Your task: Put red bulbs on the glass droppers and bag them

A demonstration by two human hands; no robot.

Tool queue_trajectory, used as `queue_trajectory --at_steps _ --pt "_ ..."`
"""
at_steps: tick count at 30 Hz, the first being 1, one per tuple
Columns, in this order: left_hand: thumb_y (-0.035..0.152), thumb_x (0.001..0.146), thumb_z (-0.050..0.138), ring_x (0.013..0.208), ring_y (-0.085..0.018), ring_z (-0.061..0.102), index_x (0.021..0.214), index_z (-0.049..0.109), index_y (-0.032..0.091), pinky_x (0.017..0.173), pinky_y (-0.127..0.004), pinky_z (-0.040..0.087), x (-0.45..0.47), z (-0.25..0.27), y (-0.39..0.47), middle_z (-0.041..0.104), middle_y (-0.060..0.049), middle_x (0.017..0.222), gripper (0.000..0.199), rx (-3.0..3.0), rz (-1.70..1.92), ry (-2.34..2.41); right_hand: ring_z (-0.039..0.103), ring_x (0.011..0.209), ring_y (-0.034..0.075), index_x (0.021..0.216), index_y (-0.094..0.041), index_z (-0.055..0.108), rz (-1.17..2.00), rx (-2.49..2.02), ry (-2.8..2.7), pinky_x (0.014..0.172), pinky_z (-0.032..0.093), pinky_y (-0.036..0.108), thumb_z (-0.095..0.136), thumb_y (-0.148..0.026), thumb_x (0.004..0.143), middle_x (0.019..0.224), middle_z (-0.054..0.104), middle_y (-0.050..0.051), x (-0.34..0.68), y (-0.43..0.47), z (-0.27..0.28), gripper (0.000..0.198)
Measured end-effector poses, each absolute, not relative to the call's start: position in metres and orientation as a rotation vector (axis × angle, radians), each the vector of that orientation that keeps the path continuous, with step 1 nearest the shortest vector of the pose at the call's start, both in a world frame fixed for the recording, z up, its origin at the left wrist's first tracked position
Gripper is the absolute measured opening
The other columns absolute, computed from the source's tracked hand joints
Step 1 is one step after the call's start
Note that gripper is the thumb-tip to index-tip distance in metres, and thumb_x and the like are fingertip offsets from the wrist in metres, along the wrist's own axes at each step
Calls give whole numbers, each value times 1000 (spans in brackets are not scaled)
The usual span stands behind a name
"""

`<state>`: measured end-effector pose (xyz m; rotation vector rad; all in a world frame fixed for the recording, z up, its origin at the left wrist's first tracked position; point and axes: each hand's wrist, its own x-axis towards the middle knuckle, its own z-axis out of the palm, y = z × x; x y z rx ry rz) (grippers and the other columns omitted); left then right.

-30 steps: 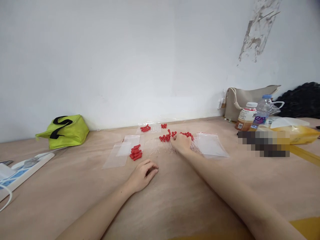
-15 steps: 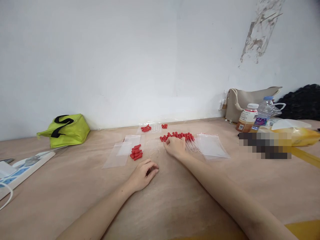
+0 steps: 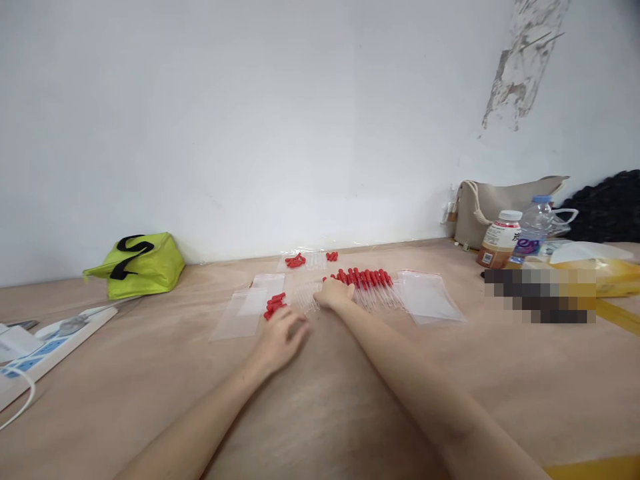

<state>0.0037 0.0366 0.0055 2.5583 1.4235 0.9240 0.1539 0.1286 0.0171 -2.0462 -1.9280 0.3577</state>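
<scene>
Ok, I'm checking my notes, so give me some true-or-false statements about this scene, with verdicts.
1. The left hand is near a pile of loose red bulbs. True.
2. The clear plastic bottle has a red cap. False: the clear plastic bottle has a blue cap.
3. The right hand is at the left end of the row of red-bulbed droppers. True.
4. The lime-green bag sits behind the clear plastic bottle. False: the lime-green bag is at the left, near the power strip.
5. The white-capped bottle stands in front of the beige bag. True.
</scene>
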Motion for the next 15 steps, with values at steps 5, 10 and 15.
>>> queue_trajectory --at_steps 5,10,15 --pt "22 77 49 73 -22 56 71 59 17 65 -34 40 -45 22 98 62 -8 78 13 2273 853 2030 60 79 22 77 -17 63 383 -2040 -1962 82 29 39 53 -36 67 81 66 9 154 126 21 24" --pt "30 74 56 68 -23 56 65 60 18 59 -34 37 -62 22 139 61 -10 70 16 2210 635 2139 59 75 21 76 -16 62 313 -1996 -1993 81 28 38 52 -35 68 79 65 9 163 115 29 22" --pt "36 76 58 60 -14 54 66 58 15 59 -29 42 -60 21 159 58 -4 66 23 2227 374 2086 58 71 19 61 -17 59 199 -1789 -2157 73 31 32 51 -32 69 71 64 6 200 80 28 19"
